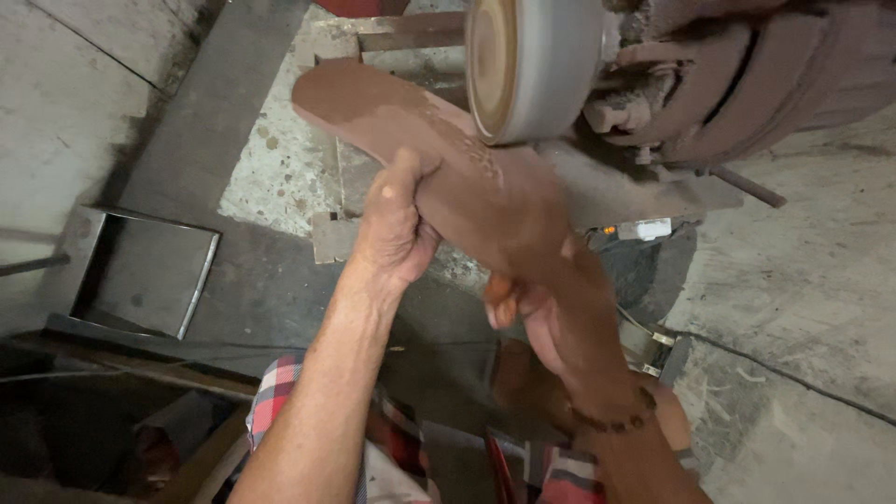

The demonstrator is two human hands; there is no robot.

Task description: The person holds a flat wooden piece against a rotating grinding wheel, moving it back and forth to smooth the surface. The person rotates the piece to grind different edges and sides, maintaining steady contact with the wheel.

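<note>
A matt, dusty brown sole [439, 177], rubbery in look, is being shown against a smooth grey grinding wheel [527, 65]; beneath the wheel, rough concrete floor [803, 280] is lying.

A rough workshop, seemingly for shoemaking: a motor-driven grinding wheel [523, 65] caked in brown dust, a dusty brown shoe sole [448, 177] held against it, a stained concrete floor [793, 280], and an open metal box [145, 271] beside grimy walls.

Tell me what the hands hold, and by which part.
Both grip a brown shoe sole: left hand at its middle edge, right hand at its near end.
</note>
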